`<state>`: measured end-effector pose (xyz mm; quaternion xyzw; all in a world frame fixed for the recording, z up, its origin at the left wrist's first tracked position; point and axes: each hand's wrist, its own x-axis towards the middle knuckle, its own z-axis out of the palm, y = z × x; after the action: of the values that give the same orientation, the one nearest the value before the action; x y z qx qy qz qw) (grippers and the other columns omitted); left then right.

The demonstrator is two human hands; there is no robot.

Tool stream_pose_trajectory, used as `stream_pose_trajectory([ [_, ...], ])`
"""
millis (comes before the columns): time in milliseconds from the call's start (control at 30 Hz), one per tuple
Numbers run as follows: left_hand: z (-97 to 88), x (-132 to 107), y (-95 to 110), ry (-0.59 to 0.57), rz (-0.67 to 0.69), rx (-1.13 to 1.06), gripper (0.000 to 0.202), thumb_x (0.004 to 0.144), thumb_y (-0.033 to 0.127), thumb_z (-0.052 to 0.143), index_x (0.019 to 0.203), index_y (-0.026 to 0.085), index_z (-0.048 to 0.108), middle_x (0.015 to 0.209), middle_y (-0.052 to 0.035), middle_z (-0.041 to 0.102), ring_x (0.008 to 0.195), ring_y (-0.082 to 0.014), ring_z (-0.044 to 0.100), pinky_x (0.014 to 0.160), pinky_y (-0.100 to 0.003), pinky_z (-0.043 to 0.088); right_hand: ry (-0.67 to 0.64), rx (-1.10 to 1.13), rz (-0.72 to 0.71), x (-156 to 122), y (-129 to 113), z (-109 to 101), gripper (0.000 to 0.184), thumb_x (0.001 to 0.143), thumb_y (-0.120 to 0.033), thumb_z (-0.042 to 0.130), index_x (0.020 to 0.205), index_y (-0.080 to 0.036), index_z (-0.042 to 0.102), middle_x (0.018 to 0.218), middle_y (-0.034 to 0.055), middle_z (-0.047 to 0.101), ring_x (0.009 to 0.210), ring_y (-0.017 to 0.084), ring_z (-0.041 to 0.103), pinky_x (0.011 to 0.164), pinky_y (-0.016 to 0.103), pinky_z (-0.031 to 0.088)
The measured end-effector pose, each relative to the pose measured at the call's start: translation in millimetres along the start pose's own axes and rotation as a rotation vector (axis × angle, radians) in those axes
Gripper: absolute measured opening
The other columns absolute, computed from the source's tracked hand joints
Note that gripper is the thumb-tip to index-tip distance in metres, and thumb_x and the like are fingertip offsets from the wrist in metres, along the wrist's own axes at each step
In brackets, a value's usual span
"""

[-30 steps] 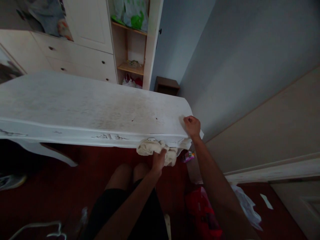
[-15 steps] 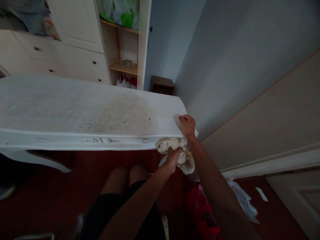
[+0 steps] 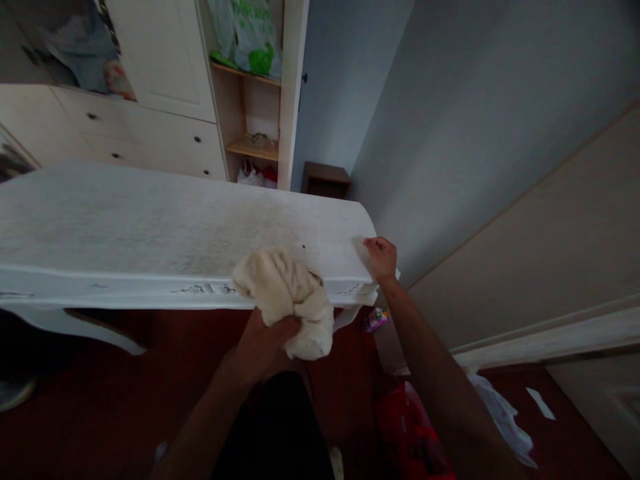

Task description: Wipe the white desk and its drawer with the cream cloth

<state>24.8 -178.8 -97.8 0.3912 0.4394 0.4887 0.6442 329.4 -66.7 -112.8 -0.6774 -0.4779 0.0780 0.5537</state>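
Note:
A long white table (image 3: pixel 125 220) with a worn, smudged top runs across the view. My left hand (image 3: pixel 267 333) is closed round a crumpled cream cloth (image 3: pixel 287 297), held up in front of the table's near edge. My right hand (image 3: pixel 383 257) rests on the table's right front corner with its fingers curled over the edge. My bare knees and dark shorts show below the table.
A cream wardrobe with drawers (image 3: pixel 150 133) and open shelves holding plastic bags (image 3: pixel 247 37) stands behind the table. A grey wall (image 3: pixel 475 120) rises on the right. A small brown stand (image 3: pixel 325 179), a red bag (image 3: pixel 415 433) and white litter (image 3: pixel 503 417) lie on the red carpet.
My left hand has lifted the cloth from the table's front edge near the right corner, up and to the left. My right hand has stayed on the corner.

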Motion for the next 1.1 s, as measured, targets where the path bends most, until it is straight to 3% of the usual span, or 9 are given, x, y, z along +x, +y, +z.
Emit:
stream_pose_trajectory([
  [133,-14.0,26.6,58.3,0.018,0.331,0.053,0.048,0.056,0.024,0.074,0.102,0.016,0.067,0.095,-0.0045,0.072,0.094,-0.0232,0.067,0.08,-0.033,0.057,0.004,0.001,0.01,-1.7,-1.3,0.7,0.028,0.074,-0.044,0.054,0.062,-0.019,0.061,0.062,-0.0005,0.056,0.064,0.015,0.049,0.065,0.028,0.04],
  [233,-4.6,52.7,99.2,0.026,0.544,-0.038,0.047,0.055,0.023,0.073,0.1,0.014,0.066,0.086,-0.0025,0.07,0.09,-0.0209,0.067,0.084,-0.034,0.056,0.003,-0.005,0.007,-2.5,-2.4,0.6,0.029,0.073,-0.045,0.054,0.062,-0.019,0.06,0.06,-0.0014,0.054,0.062,0.015,0.047,0.065,0.028,0.039],
  [333,11.7,82.0,120.6,-0.075,0.593,-0.139,0.049,0.053,0.028,0.072,0.098,0.012,0.067,0.088,-0.0045,0.068,0.098,-0.0231,0.066,0.088,-0.037,0.055,0.001,-0.017,-0.012,-3.0,-2.7,0.1,0.031,0.072,-0.047,0.053,0.061,-0.018,0.059,0.058,-0.0018,0.051,0.06,0.014,0.046,0.063,0.028,0.037],
  [467,21.1,120.9,99.7,-0.151,0.469,-0.039,0.049,0.054,0.033,0.07,0.097,0.011,0.068,0.09,-0.0044,0.07,0.093,-0.0221,0.065,0.087,-0.036,0.054,0.005,0.004,-0.012,-2.9,-1.3,-0.3,0.032,0.073,-0.047,0.054,0.062,-0.018,0.06,0.058,-0.002,0.051,0.059,0.014,0.046,0.063,0.028,0.036],
  [633,11.2,132.0,57.4,0.003,0.23,0.759,0.035,0.072,0.034,0.063,0.096,0.01,0.07,0.088,-0.0107,0.072,0.086,-0.0257,0.067,0.081,-0.036,0.053,0.014,-0.017,-0.027,-1.5,1.1,-0.3,0.033,0.073,-0.048,0.053,0.061,-0.018,0.059,0.058,-0.0013,0.051,0.06,0.014,0.046,0.064,0.029,0.037],
  [800,-2.3,113.2,71.6,0.254,0.445,1.351,0.055,0.087,0.054,0.051,0.104,0.006,0.069,0.121,-0.0255,0.064,0.123,-0.0386,0.055,0.099,-0.047,0.048,0.001,-0.026,-0.034,-2.1,0.4,0.0,0.033,0.073,-0.048,0.055,0.06,-0.018,0.06,0.058,-0.001,0.051,0.06,0.015,0.046,0.064,0.029,0.037],
  [967,-20.3,122.4,94.4,0.417,0.566,1.308,0.067,0.091,0.058,0.044,0.13,0.005,0.057,0.142,-0.0268,0.049,0.134,-0.0389,0.046,0.107,-0.052,0.043,0.011,-0.012,-0.011,-4.8,-2.8,0.7,0.031,0.072,-0.046,0.056,0.062,-0.017,0.062,0.057,-0.0011,0.053,0.06,0.015,0.047,0.063,0.028,0.037],
  [1033,-26.5,137.5,91.9,0.346,0.719,1.306,0.072,0.092,0.056,0.044,0.142,0.004,0.045,0.152,-0.026,0.038,0.144,-0.037,0.033,0.114,-0.052,0.037,0.015,-0.015,-0.019,-5.7,-4.0,0.9,0.031,0.073,-0.046,0.055,0.062,-0.017,0.062,0.057,-0.0012,0.054,0.059,0.015,0.047,0.062,0.028,0.038],
  [1100,-31.0,154.7,81.8,0.147,0.824,1.35,0.068,0.094,0.053,0.044,0.145,0.008,0.043,0.156,-0.0213,0.035,0.149,-0.034,0.024,0.118,-0.051,0.03,0.015,-0.037,-0.025,-6.1,-4.8,1.0,0.031,0.073,-0.045,0.055,0.062,-0.017,0.062,0.057,-0.0013,0.054,0.059,0.014,0.047,0.062,0.028,0.037],
])
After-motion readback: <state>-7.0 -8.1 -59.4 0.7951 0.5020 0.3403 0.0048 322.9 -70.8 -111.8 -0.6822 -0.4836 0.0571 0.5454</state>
